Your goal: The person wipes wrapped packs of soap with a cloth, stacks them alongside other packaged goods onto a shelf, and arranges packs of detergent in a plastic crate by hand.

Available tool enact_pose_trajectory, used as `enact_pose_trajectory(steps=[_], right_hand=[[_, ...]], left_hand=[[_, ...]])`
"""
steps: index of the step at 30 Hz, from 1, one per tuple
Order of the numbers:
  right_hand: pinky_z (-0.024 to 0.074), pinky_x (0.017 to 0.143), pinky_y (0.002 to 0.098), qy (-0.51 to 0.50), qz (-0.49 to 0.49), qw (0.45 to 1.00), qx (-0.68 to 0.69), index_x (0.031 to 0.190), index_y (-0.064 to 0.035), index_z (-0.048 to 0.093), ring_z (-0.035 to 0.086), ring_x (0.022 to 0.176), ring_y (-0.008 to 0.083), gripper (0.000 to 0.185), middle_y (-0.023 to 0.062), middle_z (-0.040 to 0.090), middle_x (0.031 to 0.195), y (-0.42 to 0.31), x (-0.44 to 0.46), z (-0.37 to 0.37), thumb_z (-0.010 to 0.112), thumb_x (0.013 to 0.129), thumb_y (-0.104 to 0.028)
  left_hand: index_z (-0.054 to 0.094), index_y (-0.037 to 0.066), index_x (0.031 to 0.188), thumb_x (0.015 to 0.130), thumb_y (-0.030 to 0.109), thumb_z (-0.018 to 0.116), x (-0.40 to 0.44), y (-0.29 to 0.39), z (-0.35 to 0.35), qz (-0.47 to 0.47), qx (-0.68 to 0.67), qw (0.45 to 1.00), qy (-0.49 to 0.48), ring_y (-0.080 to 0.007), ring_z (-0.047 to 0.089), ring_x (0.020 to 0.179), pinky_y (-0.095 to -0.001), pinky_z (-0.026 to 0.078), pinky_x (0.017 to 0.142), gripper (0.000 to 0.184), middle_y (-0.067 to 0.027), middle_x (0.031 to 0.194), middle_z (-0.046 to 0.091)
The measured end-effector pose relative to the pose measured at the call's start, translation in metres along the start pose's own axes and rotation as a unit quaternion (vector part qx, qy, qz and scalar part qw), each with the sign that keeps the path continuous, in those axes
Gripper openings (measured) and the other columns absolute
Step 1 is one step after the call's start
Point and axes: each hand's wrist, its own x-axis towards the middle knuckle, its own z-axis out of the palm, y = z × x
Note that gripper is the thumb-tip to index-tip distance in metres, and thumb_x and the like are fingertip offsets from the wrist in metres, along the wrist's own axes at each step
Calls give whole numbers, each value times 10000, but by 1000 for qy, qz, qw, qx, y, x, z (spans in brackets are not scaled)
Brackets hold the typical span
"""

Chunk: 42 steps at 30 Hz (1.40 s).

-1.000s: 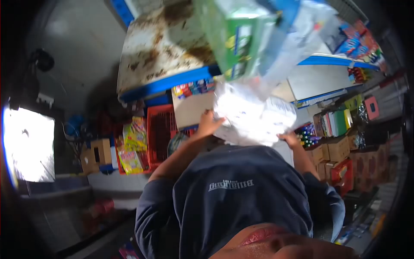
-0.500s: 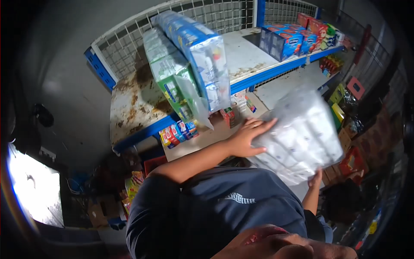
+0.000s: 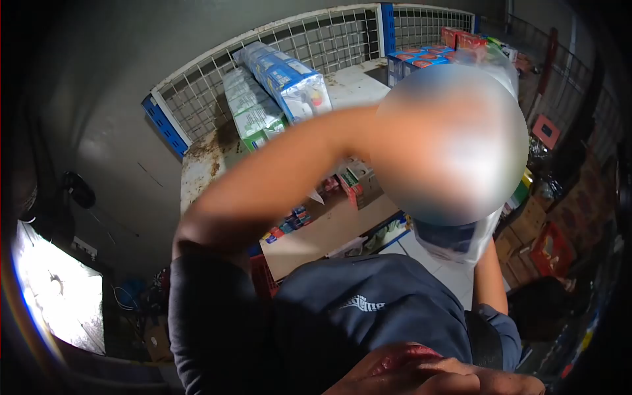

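A clear plastic-wrapped pack is up at the right, in front of the shelf, with a dark part showing at its lower end. My left forearm stretches across to it, but a round blurred patch covers my left hand and much of the pack. From below, my right forearm rises to the pack's lower right edge, where my right hand is mostly hidden behind the wrapping. Side by side on the upper shelf lie a green-and-white wrapped pack and a blue-and-white one.
Blue boxes and red boxes stand on the upper shelf by the wire mesh. Small packets sit on the lower shelf. Cartons and a red crate are at the right; a bright light panel is at the left.
The held pack has moved up toward the upper shelf. My left arm has swung up and right, now covering part of the shelf. My right arm has risen a little with the pack.
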Motion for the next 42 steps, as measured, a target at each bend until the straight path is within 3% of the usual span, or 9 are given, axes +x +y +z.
enact_pose_trajectory(steps=[3, 8, 16, 21, 27, 30, 33, 39, 42], right_hand=[[400, 879, 472, -89, 44, 994, 38, 1282, -60, 327, 466, 1060, 296, 618, 152, 469, 1186, 7, 15, 33, 466, 812, -436], [423, 848, 495, -251, 145, 952, 103, 1281, -56, 327, 486, 1028, 309, 641, 162, 475, 1171, 14, 36, 81, 449, 814, -477], [461, 799, 532, -422, 316, 840, 128, 1279, -51, 327, 517, 977, 330, 683, 179, 486, 1148, 44, 72, 137, 422, 815, -544], [537, 628, 472, -313, 376, 872, 16, 1270, 55, 288, 554, 711, 231, 753, 187, 505, 1047, 46, 78, 188, 330, 850, -568], [532, 618, 295, -301, 276, 879, -246, 1264, 22, 357, 545, 703, 143, 568, 101, 519, 966, 48, 83, 205, 447, 851, -357], [440, 625, 217, -260, -59, 854, -446, 1215, -45, 456, 518, 685, 93, 486, 15, 525, 810, 65, 71, 195, 608, 758, -114], [374, 877, 362, -135, -481, 601, -623, 1305, -67, 317, 455, 1011, 272, 863, 154, 425, 1125, 78, 69, 177, 770, 583, -210], [242, 987, 476, -117, -391, 633, -658, 1375, -111, 51, 214, 1227, 427, 1265, 259, 148, 1345, 113, 83, 172, 837, 407, -326], [251, 974, 460, -119, -397, 638, -649, 1369, -130, 132, 264, 1187, 405, 1135, 249, 222, 1295, 122, 88, 164, 796, 460, -275]], left_hand=[[434, 155, 1223, 566, 406, 760, -5, 2, -45, -23, -11, 1000, 8, -271, 478, 1084, -363, 407, 893, 775, -128, 1197, 471], [412, 34, 1215, 783, 195, 580, -16, 23, -103, -126, -38, 970, 206, -238, 534, 981, -347, 430, 833, 490, -100, 1111, 538], [424, 70, 1198, 820, 283, 552, -27, -96, -182, -295, 7, 833, 469, -209, 484, 1051, -335, 416, 847, 452, -105, 1129, 511], [395, 177, 1283, 789, 435, 526, -36, -122, -162, -464, 26, 831, 307, -305, 300, 1235, -461, 302, 952, 572, -139, 1343, 323], [356, 225, 1311, 820, 581, 345, -30, -114, -149, -492, 99, 846, 179, -328, 160, 1298, -507, 129, 1015, 606, -106, 1390, 263], [343, 228, 1318, 811, 619, 327, -29, -97, -141, -465, 96, 857, 198, -331, 159, 1299, -504, 137, 1013, 640, -106, 1397, 247], [339, 219, 1321, 803, 641, 319, -25, -75, -122, -431, 105, 870, 213, -330, 157, 1299, -503, 172, 1000, 668, -107, 1400, 240], [408, 131, 1268, 799, 604, 397, -15, -65, -99, -383, 76, 895, 216, -273, 321, 1216, -403, 289, 957, 666, -128, 1302, 374], [469, 63, 1213, 797, 560, 463, -11, -85, -101, -329, 83, 913, 225, -250, 441, 1143, -334, 322, 951, 648, -153, 1220, 475]])
